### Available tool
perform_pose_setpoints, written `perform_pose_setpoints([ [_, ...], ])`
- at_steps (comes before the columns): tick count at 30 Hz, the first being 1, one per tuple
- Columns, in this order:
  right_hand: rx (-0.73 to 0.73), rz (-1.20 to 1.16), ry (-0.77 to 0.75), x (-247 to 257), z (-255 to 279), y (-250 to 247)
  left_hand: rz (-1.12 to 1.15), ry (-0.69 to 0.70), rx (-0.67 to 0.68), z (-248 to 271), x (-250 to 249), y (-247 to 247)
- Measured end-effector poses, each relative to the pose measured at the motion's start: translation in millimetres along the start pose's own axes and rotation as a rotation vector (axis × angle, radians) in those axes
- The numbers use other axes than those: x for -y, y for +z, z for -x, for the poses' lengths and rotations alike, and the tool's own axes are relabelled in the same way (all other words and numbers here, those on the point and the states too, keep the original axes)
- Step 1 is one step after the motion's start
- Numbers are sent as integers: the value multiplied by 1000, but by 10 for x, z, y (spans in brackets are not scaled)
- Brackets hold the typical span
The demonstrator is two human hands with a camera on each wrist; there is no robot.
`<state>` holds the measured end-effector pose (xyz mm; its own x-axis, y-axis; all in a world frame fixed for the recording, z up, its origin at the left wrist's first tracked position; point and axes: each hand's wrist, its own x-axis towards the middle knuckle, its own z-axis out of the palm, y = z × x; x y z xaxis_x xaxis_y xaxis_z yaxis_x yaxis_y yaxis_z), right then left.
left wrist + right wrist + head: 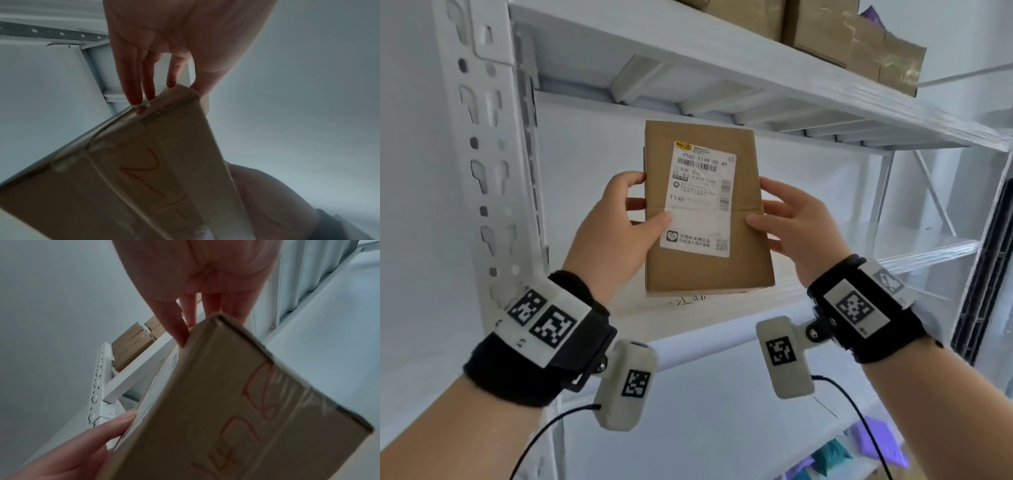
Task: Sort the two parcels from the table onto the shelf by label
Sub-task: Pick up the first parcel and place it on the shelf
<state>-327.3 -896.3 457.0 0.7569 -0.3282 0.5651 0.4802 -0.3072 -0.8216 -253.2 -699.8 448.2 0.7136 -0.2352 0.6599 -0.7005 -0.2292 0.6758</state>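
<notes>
Flat brown cardboard parcel point(705, 212) with white printed shipping label point(700, 198), held up in the air before the white metal shelf point(756, 102), label facing the head camera. Pinched at 9 o'clock by left hand point(616, 222), at 3 o'clock by right hand point(798, 226), thumbs on front. More brown cardboard boxes point(842, 31) at 1 o'clock, on the upper level.
</notes>
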Motion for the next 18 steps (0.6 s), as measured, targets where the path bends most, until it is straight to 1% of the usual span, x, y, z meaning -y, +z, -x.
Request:
perform_pose_setpoints([
  [4,80,23,80,-35,-383,-8,-41,-106,-2,-283,-20,2],
  [11,243,114,268,-215,-1016,28,-106,-383,45,-686,-41,108],
  [14,304,129,338,-350,-1191,35,-97,-474,85,-770,-26,151],
  [18,365,170,402,-471,-1330,96,-130,-553,139,-840,60,182],
])
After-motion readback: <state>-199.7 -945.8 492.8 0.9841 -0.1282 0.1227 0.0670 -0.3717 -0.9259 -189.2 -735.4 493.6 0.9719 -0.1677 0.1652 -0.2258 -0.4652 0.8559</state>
